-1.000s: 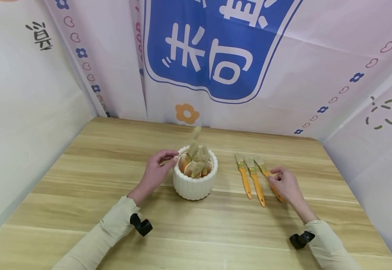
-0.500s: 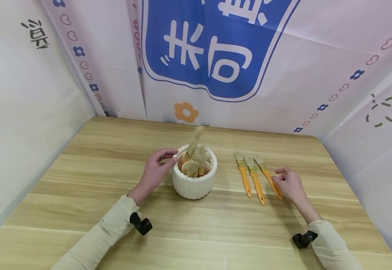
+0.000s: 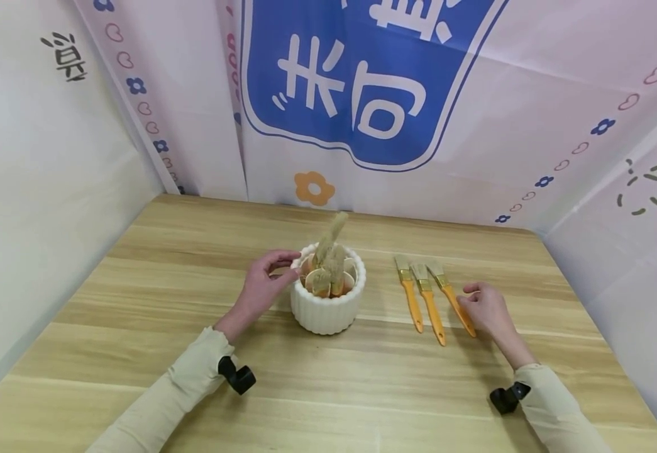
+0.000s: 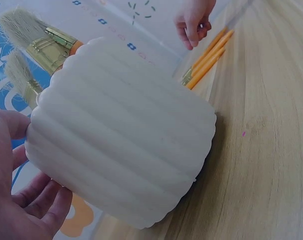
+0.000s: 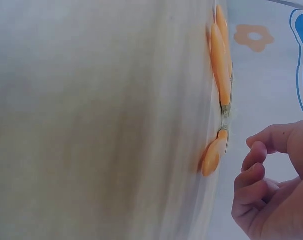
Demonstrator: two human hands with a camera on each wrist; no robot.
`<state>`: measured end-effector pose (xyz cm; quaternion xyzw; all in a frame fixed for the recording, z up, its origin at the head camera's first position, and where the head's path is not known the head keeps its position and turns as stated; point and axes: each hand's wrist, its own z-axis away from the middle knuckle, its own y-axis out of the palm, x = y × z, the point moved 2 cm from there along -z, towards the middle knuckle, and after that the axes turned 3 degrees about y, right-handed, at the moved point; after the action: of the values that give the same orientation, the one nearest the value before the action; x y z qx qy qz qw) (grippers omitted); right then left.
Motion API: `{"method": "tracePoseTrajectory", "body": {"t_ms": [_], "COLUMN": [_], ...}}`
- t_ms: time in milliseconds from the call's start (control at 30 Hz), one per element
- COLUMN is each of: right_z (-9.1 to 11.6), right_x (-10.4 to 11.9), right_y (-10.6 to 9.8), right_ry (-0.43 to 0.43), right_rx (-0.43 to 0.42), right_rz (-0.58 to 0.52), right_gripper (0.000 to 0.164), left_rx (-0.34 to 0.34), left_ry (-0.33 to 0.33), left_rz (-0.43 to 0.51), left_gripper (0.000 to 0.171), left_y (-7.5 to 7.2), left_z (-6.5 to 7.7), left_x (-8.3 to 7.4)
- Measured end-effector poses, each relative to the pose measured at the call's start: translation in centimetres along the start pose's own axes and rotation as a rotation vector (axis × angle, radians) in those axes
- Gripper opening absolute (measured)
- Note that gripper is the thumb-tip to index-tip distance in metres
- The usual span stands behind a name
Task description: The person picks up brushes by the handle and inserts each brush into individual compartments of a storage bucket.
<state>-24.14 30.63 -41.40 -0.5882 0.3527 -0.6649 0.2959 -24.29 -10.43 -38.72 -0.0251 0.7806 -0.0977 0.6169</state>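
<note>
A white ribbed pot (image 3: pixel 325 318) with a scalloped rim stands mid-table. Several paintbrushes (image 3: pixel 331 242) stand in it, bristles up, one leaning right; their handles are mostly hidden. My left hand (image 3: pixel 263 283) holds the pot's rim from the left; in the left wrist view its thumb is at the rim and its fingers (image 4: pixel 46 200) lie along the side. To the right, three paintbrushes (image 3: pixel 429 308) with orange handles lie on the table, bristles away from me. My right hand (image 3: pixel 486 308) hovers beside the rightmost brush (image 3: pixel 457 307), its fingers loosely curled with nothing between them.
The wooden table (image 3: pixel 328 390) is enclosed by a printed cloth backdrop (image 3: pixel 204 145) behind and pale panels at both sides. Rounded pale edges show inside the pot. Black wrist cameras (image 3: pixel 237 377) sit on both sleeves.
My right hand has shifted slightly right, away from the rightmost brush. The brushes in the pot have swayed, the tallest now leaning further right. My left hand stays at the rim.
</note>
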Motion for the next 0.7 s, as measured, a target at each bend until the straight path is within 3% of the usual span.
{"method": "tracePoseTrajectory", "body": {"t_ms": [400, 700], "right_z": [-1.6, -2.4], "right_x": [0.6, 0.9], "right_y": [0.6, 1.2], "right_ry": [-0.029, -0.003], "right_rx": [0.048, 0.116], "right_rz": [0.092, 0.153], "right_gripper": [0.037, 0.033], "left_rx": [0.017, -0.014], "left_ry": [-0.005, -0.013], "left_rz": [-0.028, -0.077], "left_gripper": [0.036, 0.031], "left_y": [-0.1, -0.2], "left_z": [-0.1, 0.0], "left_x": [-0.2, -0.2]}}
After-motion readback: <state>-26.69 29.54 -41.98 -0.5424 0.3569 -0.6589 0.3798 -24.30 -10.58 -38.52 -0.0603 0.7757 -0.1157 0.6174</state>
